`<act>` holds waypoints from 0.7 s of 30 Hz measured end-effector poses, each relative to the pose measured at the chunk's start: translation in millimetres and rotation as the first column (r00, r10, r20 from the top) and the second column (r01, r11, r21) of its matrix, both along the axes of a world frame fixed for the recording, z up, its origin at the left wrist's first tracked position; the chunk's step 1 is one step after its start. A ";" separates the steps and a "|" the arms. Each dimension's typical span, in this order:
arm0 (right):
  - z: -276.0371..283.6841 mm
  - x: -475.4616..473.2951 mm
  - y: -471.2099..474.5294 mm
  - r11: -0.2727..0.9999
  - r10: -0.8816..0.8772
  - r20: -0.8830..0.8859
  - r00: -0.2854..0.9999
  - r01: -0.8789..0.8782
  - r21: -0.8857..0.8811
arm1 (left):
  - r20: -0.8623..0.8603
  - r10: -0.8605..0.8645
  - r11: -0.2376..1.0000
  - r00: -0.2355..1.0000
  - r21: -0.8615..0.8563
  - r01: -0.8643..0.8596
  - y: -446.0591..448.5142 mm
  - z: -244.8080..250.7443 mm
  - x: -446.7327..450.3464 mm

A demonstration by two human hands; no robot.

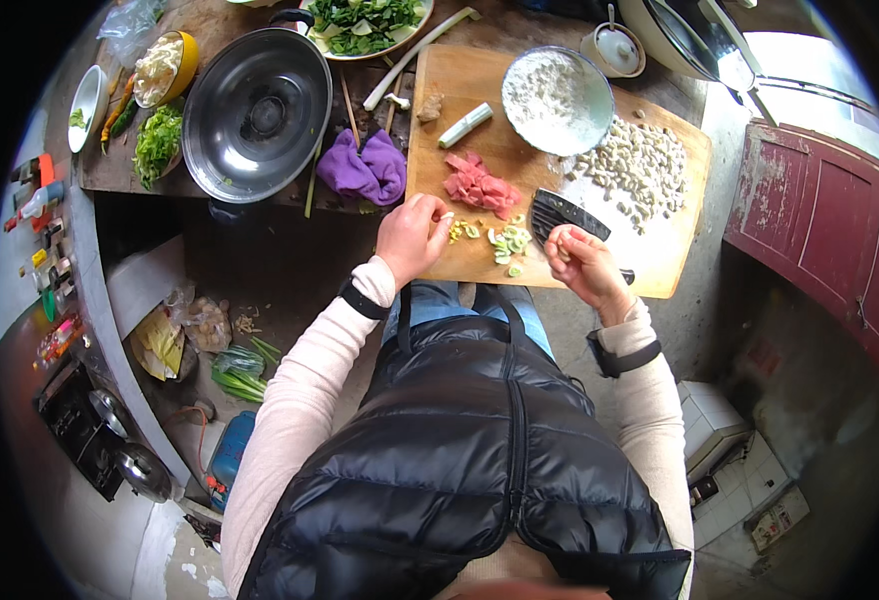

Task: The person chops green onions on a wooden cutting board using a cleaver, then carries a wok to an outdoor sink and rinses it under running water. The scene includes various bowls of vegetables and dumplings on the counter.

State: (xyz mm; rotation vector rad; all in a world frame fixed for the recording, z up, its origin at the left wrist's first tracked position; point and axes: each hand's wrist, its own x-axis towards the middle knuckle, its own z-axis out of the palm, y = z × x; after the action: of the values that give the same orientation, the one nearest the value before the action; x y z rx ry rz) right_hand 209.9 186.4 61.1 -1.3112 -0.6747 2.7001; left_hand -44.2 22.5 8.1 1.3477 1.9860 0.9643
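My left hand (pixel 414 234) is over the near left edge of the wooden cutting board (pixel 439 75), its fingertips pinching a small white piece (pixel 447 216), perhaps garlic. At the board's near right, my right hand (pixel 588 264) has its fingers curled around a small pale bit (pixel 564 253). A dark cleaver (pixel 559 211) lies flat just beyond that hand, partly covered by it. Between my hands are sliced scallion rings (pixel 509 241) and chopped yellowish bits (pixel 457 229). Sliced raw meat (pixel 478 184) is heaped behind them. A scallion stalk section (pixel 466 125) and a ginger piece (pixel 430 107) lie farther back.
A flour bowl (pixel 552 101) stands on the board beside many small dough pieces (pixel 634 165). Left of the board are a purple cloth (pixel 362 169) and a large black wok (pixel 259 150). A plate of chopped greens (pixel 364 26) and a lidded jar (pixel 613 51) stand behind.
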 end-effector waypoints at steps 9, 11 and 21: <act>-22.9 25.7 -9.5 0.938 -0.231 -0.288 0.929 0.134 -0.320 | -0.224 -0.057 0.997 0.973 -0.069 0.043 -10.4 -1.3 83.3; -21.9 30.0 -8.4 0.928 -0.240 -0.326 0.914 0.116 -0.355 | -0.284 0.001 0.997 0.959 -0.069 -0.021 -8.7 6.7 99.2; -22.4 50.0 -14.1 0.936 -0.097 -0.360 0.928 -0.038 -0.350 | 0.035 0.179 0.979 0.983 0.092 -0.182 24.5 60.7 187.9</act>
State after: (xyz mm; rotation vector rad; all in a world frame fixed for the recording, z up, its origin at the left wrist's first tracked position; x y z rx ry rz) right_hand 259.9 172.4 38.7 -0.7935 -0.1329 3.0151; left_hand 143.6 47.0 68.8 1.2124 2.0930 1.1670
